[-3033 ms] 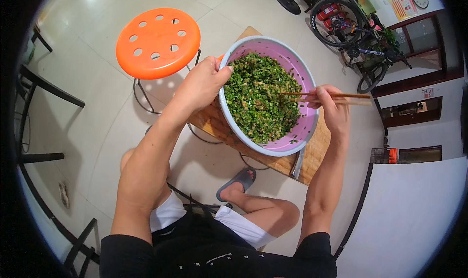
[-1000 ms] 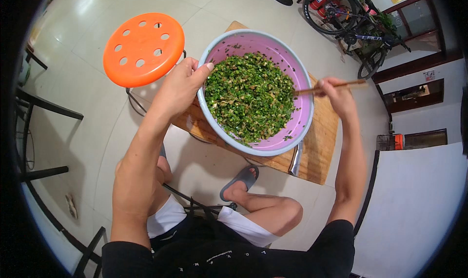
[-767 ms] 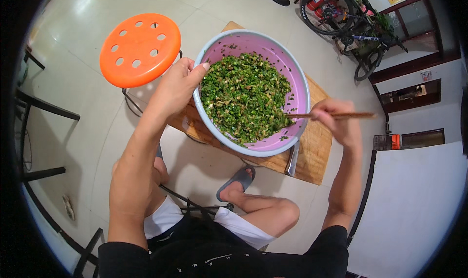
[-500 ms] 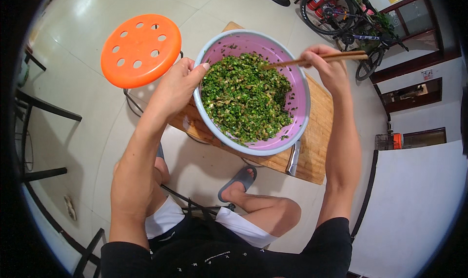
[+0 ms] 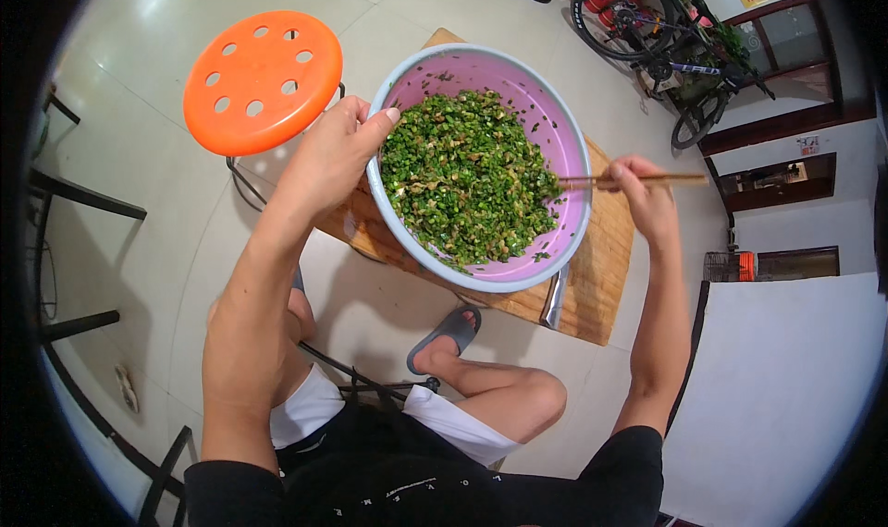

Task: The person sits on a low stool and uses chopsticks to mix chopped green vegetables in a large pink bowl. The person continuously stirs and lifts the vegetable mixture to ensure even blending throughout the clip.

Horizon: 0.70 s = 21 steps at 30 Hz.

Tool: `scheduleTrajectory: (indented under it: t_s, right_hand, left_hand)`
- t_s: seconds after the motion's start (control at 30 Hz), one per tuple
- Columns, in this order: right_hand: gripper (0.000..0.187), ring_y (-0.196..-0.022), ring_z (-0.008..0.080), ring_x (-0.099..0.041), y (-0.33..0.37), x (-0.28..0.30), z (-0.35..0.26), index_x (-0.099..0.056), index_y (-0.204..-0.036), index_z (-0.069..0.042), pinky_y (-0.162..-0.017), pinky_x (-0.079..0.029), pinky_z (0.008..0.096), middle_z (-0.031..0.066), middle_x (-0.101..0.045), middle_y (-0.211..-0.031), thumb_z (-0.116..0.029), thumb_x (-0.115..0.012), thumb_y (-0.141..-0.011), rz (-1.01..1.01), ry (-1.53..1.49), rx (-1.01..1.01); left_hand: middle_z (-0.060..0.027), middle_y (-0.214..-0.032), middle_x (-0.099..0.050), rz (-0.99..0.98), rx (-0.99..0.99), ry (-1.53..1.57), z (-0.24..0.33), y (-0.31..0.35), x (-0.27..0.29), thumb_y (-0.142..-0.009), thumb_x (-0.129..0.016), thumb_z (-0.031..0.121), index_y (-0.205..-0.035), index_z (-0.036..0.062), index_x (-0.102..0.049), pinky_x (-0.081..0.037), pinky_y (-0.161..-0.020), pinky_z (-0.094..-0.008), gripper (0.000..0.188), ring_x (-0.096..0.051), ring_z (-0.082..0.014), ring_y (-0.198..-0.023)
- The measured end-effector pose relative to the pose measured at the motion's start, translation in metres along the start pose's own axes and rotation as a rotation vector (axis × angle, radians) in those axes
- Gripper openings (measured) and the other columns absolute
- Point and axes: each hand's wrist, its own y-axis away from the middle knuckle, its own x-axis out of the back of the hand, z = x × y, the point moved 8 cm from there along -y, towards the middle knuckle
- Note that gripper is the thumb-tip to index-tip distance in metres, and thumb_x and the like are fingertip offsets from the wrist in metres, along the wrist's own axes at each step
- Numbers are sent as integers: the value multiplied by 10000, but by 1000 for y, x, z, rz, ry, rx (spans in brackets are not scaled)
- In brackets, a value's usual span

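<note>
A large basin (image 5: 561, 143), pink inside with a pale blue rim, holds finely chopped greens (image 5: 467, 180) mixed with brownish bits. My left hand (image 5: 338, 148) grips its left rim, thumb over the edge and the other fingers largely out of sight. On the opposite side, my right hand (image 5: 645, 194) is closed around wooden chopsticks (image 5: 683, 179). They lie almost level across the right rim, their tips at the right edge of the greens. Beneath the basin is a wooden cutting board (image 5: 606, 268). A knife (image 5: 555, 300) rests on the board, partly covered by the basin.
An orange round stool (image 5: 264, 83) with holes in its seat stands at the left. Dark furniture legs (image 5: 88, 194) reach in from the far left. A bicycle (image 5: 638, 28) is at the upper right, and a white panel (image 5: 786, 388) fills the lower right.
My right hand has moved down and slightly right with the chopsticks, shifting their tips from the upper part of the greens to the right edge. My left hand keeps its grip on the rim.
</note>
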Motion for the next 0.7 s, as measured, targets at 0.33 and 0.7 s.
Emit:
scheduleTrajectory:
  t_s: [0.33, 0.7]
  right_hand:
    - [168, -652, 145, -635, 68, 2, -82, -729, -862, 29, -605, -502, 307, 98, -707, -744, -118, -719, -943, 176, 181, 220]
    - [184, -598, 353, -602, 96, -46, -89, -644, -769, -1, -552, -472, 429, 165, -596, -680, -73, -714, -923, 15, 569, 407]
  left_hand:
    - [-36, -768, -587, 18, -21, -18, 1, -2, 0, -1040, -604, 387, -920, -2, -572, -491, -658, -314, 408, -552, -118, -709]
    - [-100, -793, -613, 87, -31, -54, 1, -2, -2, -1023, -565, 344, -924, -38, -573, -503, -747, -377, 395, -596, -182, -772]
